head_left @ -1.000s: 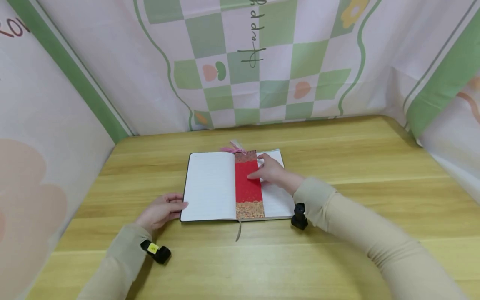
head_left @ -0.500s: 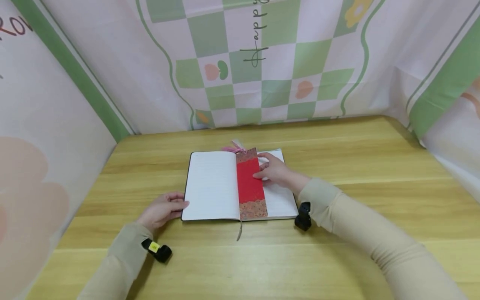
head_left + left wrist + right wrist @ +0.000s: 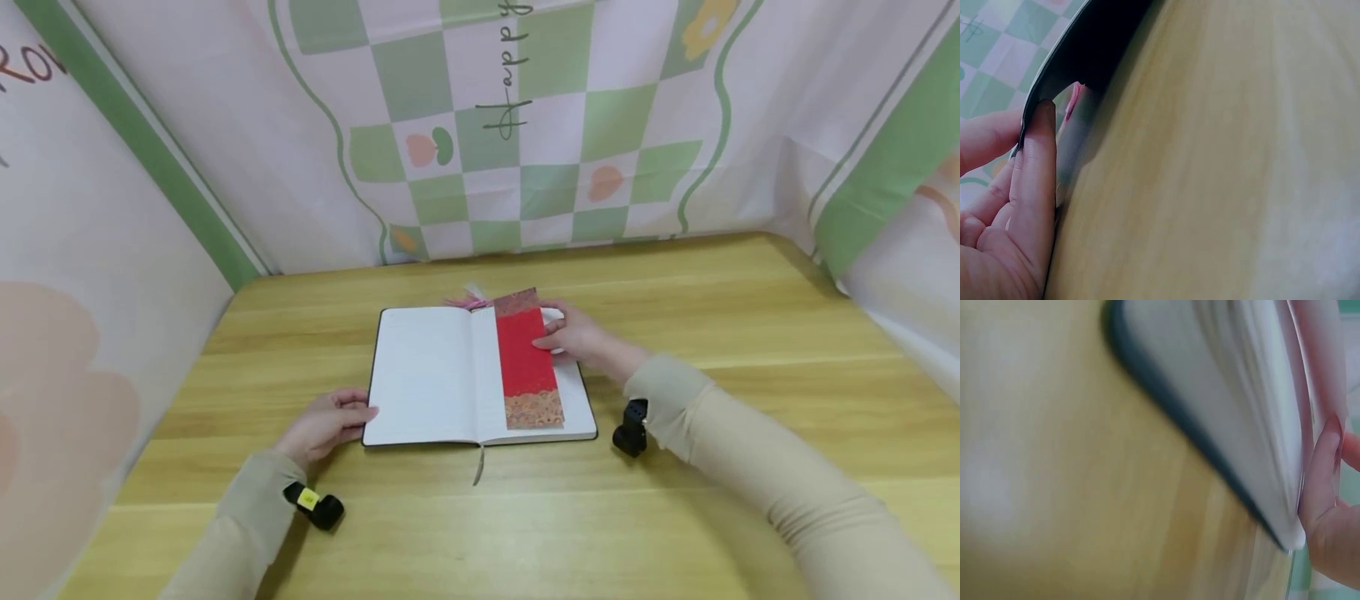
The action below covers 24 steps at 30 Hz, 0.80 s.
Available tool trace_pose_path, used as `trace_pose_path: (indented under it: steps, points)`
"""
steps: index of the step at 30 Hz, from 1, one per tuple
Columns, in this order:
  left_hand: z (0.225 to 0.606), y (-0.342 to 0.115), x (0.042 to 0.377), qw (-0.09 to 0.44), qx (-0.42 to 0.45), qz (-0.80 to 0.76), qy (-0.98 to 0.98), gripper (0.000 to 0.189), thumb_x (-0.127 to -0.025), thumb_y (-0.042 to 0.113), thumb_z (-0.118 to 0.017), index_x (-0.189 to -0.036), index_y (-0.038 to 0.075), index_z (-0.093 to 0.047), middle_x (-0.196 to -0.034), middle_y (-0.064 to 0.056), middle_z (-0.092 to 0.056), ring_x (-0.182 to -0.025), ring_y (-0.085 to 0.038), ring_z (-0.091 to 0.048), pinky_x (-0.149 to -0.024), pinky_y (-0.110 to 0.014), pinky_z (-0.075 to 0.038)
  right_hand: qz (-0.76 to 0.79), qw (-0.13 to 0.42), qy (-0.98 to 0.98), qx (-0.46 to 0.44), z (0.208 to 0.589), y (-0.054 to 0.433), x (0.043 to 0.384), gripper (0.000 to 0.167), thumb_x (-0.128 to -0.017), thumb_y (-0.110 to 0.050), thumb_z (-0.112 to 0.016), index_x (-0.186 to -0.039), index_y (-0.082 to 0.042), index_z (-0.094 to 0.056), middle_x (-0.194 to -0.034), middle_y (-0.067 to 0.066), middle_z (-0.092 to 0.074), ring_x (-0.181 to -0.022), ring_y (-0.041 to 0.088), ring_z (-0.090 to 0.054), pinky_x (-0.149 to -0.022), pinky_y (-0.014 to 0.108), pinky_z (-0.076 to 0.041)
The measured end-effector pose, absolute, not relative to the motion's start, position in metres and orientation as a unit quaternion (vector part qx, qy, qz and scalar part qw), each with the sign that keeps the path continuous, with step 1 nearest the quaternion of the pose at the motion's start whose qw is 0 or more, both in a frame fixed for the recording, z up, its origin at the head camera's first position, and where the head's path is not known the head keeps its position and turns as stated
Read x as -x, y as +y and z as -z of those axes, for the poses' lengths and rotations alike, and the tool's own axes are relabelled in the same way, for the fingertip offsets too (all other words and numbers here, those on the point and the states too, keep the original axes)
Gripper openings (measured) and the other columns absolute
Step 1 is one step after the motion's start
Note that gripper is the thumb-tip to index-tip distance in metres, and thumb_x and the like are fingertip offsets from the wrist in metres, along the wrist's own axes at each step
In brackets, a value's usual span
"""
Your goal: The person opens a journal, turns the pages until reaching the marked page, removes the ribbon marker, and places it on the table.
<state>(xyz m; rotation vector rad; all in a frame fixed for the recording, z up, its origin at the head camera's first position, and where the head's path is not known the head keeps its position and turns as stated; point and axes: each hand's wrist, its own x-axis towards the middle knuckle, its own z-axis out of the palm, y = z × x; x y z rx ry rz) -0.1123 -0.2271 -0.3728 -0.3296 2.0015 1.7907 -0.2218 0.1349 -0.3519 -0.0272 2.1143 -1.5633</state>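
An open notebook (image 3: pixel 423 375) with white ruled pages and a dark cover lies on the wooden table. Over its right page is a red bookmark (image 3: pixel 522 354) with patterned bands at both ends, leaning slightly. My right hand (image 3: pixel 581 333) pinches the bookmark by its right edge; in the right wrist view the thumb and a finger (image 3: pixel 1325 459) meet on it beside the page block. My left hand (image 3: pixel 330 421) holds the notebook's left edge. In the left wrist view, fingers (image 3: pixel 1035 187) lie under the dark cover (image 3: pixel 1094 53), lifted a little off the table.
A pink tassel (image 3: pixel 468 300) lies at the notebook's top edge, and a thin grey ribbon (image 3: pixel 478 467) hangs out at the bottom. Behind the table (image 3: pixel 480 533) hangs a green-and-white checked cloth (image 3: pixel 551 187), with more cloth on both sides.
My right hand has drawn the bookmark to the right, away from the notebook's centre fold, and its top now tilts. The left hand has stayed at the notebook's left edge.
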Motion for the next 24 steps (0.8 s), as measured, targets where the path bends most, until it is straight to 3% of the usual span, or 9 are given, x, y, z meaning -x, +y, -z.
trace_pose_path:
  steps: [13,24]
  points:
    - [0.371,-0.228,0.112,0.218,0.121,-0.642,0.725,0.045,-0.091,0.006,-0.06,-0.128,-0.011,-0.04,-0.098,0.0,-0.059,-0.083,-0.006,-0.059,-0.075,-0.021,-0.052,0.576,0.227,0.786,0.012,0.34,0.196,0.252,0.073,-0.095,0.0,-0.051,-0.151,-0.004,-0.005,-0.121,0.022,-0.049,-0.074,0.004,-0.062,-0.073,0.027,-0.055]
    - [0.37,-0.226,0.114,0.224,0.124,-0.643,0.722,0.045,-0.091,0.005,-0.06,-0.128,-0.01,-0.04,-0.1,-0.002,-0.058,-0.084,-0.007,-0.059,-0.075,-0.022,-0.053,0.542,0.206,0.814,0.005,0.334,0.239,0.265,0.076,-0.095,-0.004,-0.053,-0.151,-0.005,-0.002,-0.108,0.007,-0.054,-0.074,0.003,-0.061,-0.071,0.024,-0.053]
